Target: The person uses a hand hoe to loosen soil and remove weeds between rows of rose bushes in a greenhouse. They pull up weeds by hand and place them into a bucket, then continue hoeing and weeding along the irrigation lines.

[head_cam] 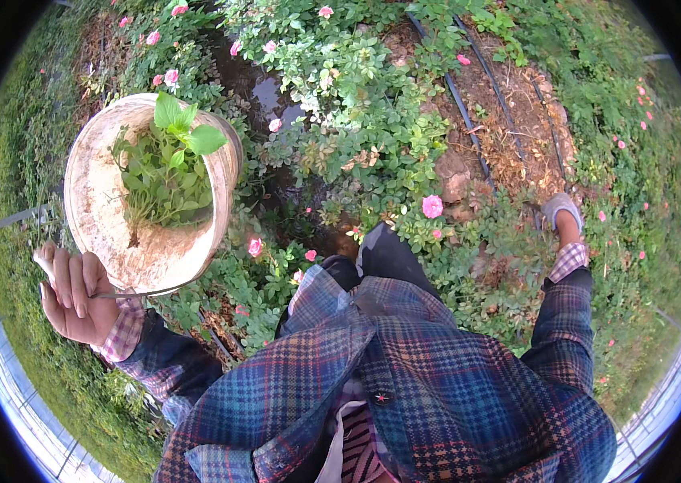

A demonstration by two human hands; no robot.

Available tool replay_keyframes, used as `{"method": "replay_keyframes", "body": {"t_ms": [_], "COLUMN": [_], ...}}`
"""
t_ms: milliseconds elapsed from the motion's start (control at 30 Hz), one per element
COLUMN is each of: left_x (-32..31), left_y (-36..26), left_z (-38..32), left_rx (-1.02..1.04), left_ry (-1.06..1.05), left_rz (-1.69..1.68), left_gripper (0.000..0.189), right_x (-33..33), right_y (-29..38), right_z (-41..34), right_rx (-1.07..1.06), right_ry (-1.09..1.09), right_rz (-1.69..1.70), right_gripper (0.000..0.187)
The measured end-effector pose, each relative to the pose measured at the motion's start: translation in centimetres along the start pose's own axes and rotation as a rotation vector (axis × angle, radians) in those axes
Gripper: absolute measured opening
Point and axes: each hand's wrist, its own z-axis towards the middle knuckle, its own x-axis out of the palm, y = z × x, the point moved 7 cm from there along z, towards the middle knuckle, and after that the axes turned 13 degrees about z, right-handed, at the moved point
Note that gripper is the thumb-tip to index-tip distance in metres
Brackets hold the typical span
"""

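Note:
My left hand point(84, 296) is bare, with its fingers curled round the thin handle point(135, 294) of a white plastic bucket point(84, 181). A small white item point(44, 262) shows by the fingertips; I cannot tell what it is. Inside the bucket lie uprooted green plants point(165, 175), some with roots showing, and a broad-leaved sprig point(186, 130) rises over the rim. Out to the right, my right hand point(561, 210) wears a pale glove and reaches down among low plants at the edge of the bare soil. Its fingers are hidden, so any hold cannot be made out.
Rose bushes point(340, 102) with pink blooms point(432, 206) grow close around my legs. Black drip-irrigation hoses point(467, 121) run along a soil bed point(515, 121) with stones. Wet, dark ground point(268, 96) shows in a furrow between the bushes.

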Motion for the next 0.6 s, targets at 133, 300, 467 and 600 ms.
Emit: {"method": "replay_keyframes", "body": {"t_ms": [133, 300, 467, 600], "left_x": [0.4, -0.1, -2.4, -5.0], "left_y": [-3.7, -5.0, -3.6, -2.9], "left_z": [-0.4, -1.6, -1.7, -2.1], "left_rx": [0.101, 0.097, 0.051, 0.010], "left_ry": [-0.019, -0.050, -0.155, -0.217], "left_rz": [0.026, -0.017, -0.054, -0.057], "left_gripper": [0.015, 0.010, 0.010, 0.014], "right_x": [0.4, 0.0, 1.2, 2.3], "right_y": [-0.6, -1.3, -1.2, 0.0], "right_z": [0.5, 0.7, 1.6, 3.6], "right_rx": [0.002, 0.014, 0.035, 0.019], "right_ry": [-0.069, -0.034, 0.000, 0.072], "right_rz": [0.024, 0.004, 0.011, -0.034], "right_gripper": [0.038, 0.036, 0.037, 0.037]}}
